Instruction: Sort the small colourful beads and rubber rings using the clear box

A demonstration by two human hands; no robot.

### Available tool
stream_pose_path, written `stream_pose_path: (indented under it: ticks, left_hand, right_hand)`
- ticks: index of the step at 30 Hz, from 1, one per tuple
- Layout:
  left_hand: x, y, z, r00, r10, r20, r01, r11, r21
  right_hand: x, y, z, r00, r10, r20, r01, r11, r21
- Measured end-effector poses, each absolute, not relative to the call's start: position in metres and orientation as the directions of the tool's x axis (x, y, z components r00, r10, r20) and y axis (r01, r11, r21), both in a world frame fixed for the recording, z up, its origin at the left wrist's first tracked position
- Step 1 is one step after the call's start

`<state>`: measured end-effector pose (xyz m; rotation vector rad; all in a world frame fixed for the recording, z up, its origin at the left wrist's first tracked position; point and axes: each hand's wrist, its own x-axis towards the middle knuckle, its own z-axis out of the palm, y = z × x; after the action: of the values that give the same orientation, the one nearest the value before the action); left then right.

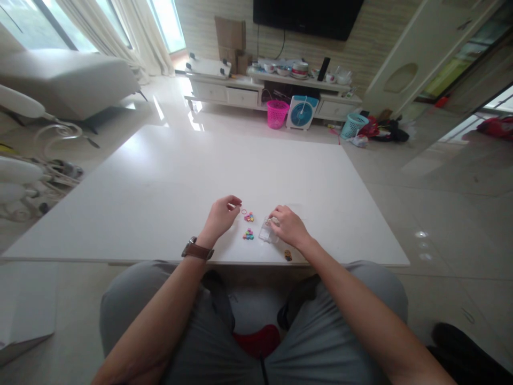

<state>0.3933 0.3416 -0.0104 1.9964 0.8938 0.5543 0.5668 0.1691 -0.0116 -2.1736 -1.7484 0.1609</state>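
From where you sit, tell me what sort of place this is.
Most likely a home's living room: a black television on the wall, long curtains by the window, and a low cabinet.

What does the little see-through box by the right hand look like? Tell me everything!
The box looks like clear plastic, small and low. It lies on the white table, right of the colourful pieces. The right hand hides part of it from above; whether it grips the box, or anything lies inside, is too small to tell.

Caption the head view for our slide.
Over a white table, left hand near colourful pieces, right hand at a clear box.
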Motion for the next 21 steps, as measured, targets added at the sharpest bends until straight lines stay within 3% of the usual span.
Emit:
stream_pose_path:
  ticks: [3,7,10,15,21]
  left_hand:
    - [0.391,0.347,-0.015,0.666,0.743,0.067,0.458,-0.478,0.75]
    - [0.392,0.345,-0.023,0.793,0.607,0.049,0.401,-0.58,0.709]
    - [0.391,0.349,-0.029,0.764,0.64,0.085,0.431,-0.603,0.672]
    - [0.39,0.364,-0.039,0.709,0.678,0.195,0.477,-0.665,0.575]
    - [0.399,0.366,-0.051,0.64,0.754,0.145,0.577,-0.597,0.557]
  right_hand:
    - [0.571,0.164,-0.011,0.247,0.966,0.078,0.919,-0.207,-0.336]
    - [0.569,0.159,-0.011,0.224,0.974,-0.014,0.917,-0.216,-0.337]
    - [0.566,0.157,-0.009,0.196,0.979,-0.05,0.916,-0.201,-0.346]
    - [0.566,0.153,0.002,0.184,0.983,0.008,0.893,-0.164,-0.42]
    - [0.572,0.145,0.014,0.208,0.974,0.085,0.896,-0.154,-0.417]
